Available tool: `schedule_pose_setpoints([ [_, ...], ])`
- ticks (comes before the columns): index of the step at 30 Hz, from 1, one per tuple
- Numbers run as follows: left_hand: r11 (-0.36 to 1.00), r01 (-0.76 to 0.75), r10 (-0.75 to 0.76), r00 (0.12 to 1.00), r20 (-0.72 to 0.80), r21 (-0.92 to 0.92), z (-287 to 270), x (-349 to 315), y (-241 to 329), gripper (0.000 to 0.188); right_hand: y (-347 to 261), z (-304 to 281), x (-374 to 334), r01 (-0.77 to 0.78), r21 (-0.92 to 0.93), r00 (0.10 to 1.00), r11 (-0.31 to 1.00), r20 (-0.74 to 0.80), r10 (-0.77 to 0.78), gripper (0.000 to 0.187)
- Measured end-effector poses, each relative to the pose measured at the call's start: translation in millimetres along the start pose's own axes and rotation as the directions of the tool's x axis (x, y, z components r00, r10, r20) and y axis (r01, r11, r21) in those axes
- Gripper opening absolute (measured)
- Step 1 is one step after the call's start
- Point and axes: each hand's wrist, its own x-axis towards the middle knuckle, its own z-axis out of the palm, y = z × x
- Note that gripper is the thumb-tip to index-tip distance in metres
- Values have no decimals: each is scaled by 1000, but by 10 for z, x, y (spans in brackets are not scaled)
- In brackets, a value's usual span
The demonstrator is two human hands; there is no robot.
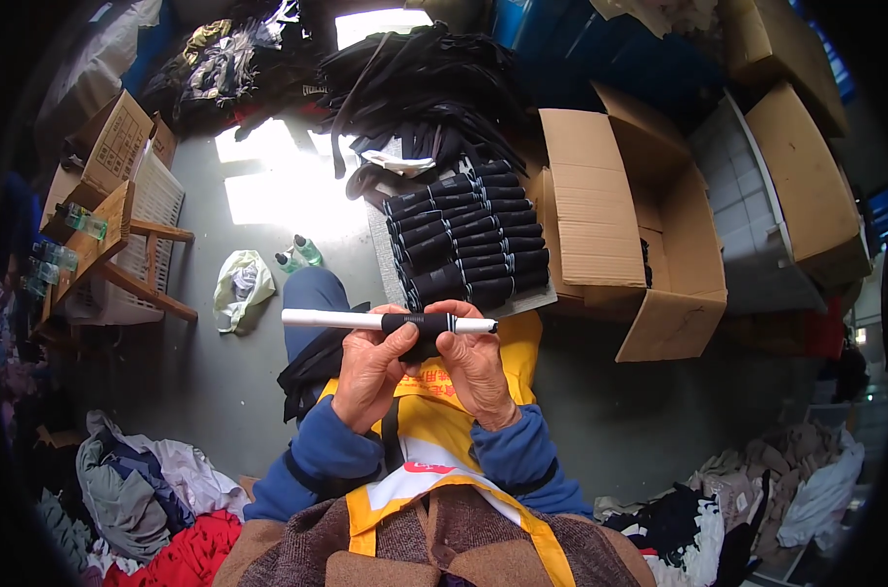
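Chest-high before me, a white tube (332,319) lies crosswise, with a rolled black fabric piece (417,324) around its right part. White stripes mark the fabric near its right end. My left hand (369,380) is closed on the black roll, thumb pressed on its front. My right hand (476,370) grips the roll's right end, beside the tube's dark-tipped end; some of its fingers are hidden behind the tube. Just beyond my hands, rows of similar black rolls (468,235) with pale stripes lie stacked on a grey board (382,256).
A heap of black fabric strips (424,83) lies behind the stack. An open cardboard box (586,196) stands at right. At left are a wooden stool (121,230) with bottles, a pale plastic bag (243,292) and green bottles (307,249). Clothes heaps (131,499) lie near me.
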Motion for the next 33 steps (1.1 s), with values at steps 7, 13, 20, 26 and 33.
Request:
schedule_pose_setpoints([
  [7,995,94,-95,995,-37,-32,73,-12,-3,27,36,17,-23,15,-31,994,999,-108,-18,32],
  [13,997,41,-45,996,-71,-63,13,22,8,26,-10,59,-13,25,88,992,996,-125,-14,32],
  [20,999,-41,41,998,-36,-10,-4,34,-46,28,80,-37,-1,-44,72,986,996,-160,55,28],
  [26,990,-125,119,989,-83,-63,94,28,-8,32,81,-34,11,-24,101,983,995,-177,42,27],
  [33,997,-25,25,1000,12,76,10,42,-28,31,47,-8,-1,-23,85,988,996,-151,36,27],
])
